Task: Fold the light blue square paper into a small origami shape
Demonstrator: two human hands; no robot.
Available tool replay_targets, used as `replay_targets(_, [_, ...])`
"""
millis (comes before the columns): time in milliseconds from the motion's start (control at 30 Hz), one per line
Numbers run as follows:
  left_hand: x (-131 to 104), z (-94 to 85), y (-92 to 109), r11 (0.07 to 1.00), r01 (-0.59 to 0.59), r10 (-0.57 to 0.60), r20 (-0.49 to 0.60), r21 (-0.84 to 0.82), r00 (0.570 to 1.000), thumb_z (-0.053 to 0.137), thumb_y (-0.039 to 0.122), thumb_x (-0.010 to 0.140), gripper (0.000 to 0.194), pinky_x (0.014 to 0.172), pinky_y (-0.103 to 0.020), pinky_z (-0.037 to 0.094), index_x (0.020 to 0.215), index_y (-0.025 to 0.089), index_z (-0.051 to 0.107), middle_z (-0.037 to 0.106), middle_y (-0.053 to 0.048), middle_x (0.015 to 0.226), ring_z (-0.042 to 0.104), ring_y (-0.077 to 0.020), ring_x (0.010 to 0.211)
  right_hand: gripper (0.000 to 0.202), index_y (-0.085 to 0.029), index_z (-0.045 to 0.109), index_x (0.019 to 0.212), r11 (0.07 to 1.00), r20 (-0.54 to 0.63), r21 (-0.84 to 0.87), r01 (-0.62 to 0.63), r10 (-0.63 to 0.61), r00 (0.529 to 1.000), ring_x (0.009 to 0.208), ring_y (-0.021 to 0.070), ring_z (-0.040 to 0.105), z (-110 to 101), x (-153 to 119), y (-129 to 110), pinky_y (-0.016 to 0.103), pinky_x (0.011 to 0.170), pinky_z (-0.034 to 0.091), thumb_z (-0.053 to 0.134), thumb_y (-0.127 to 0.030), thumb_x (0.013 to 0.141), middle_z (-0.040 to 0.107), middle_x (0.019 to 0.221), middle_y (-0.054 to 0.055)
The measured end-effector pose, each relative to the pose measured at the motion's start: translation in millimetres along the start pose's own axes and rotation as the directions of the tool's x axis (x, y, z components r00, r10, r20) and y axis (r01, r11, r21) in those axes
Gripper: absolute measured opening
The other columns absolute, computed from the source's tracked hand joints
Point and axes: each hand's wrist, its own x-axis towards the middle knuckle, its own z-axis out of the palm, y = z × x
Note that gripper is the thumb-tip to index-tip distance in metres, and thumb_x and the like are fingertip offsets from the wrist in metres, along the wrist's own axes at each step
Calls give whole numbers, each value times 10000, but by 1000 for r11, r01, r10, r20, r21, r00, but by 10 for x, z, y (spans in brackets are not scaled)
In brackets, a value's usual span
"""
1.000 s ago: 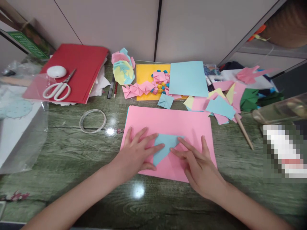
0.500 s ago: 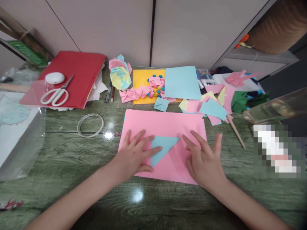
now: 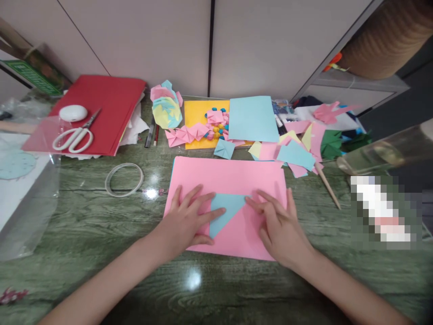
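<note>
R hand (image 3: pixel 282 230), lifted w/ fingers spread half a sec ago, had come back down, fingers together at the blue triangle's (image 3: pixel 226 210) right tip. L hand (image 3: pixel 189 216) stayed flat, fingers splayed on its left side. Triangle lay on pink sheet (image 3: pixel 230 174) mid-surface near front edge; looked like crease-pressing resumed.

The left hand (image 3: pixel 185 221) covers the left part of the blue triangle (image 3: pixel 226 211). A pixelated patch (image 3: pixel 385 213) hides whatever lies at the right. The bottle (image 3: pixel 385 153) runs off the right edge.
</note>
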Motion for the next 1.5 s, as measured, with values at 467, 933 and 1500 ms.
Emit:
replay_targets(467, [-310,-107,437,987,71,-64,-49,144,997,437,496,787,436,989,-625,19,1210,392,416,375,-8,1335,184,-296,1285,439,-132,434,1166,990,-55,-135,-30,23,998,1107,217,443,21,8,29,558,1018,13,345,-102,737,604,982,74])
replay_targets(933, [-614,2,799,952,306,-300,-249,-17,921,441,385,820,290,1005,-599,105,1065,301,571,518,-35,1203,242,-280,1264,416,-135,438,1165,978,-107,-205,-24,2,994,1171,231,375,68,-65,-66,580,1013,24,333,-90,765,576,1095,83])
replay_targets(1500, [-585,18,833,962,274,-259,-348,-6,901,426,331,835,231,1006,-590,118,966,265,604,544,-46,1166,266,-255,1260,480,-156,414,1236,984,-51,-151,95,-104,993,1220,231,308,112,-186,-379,551,1037,50,365,-119,761,546,1126,76])
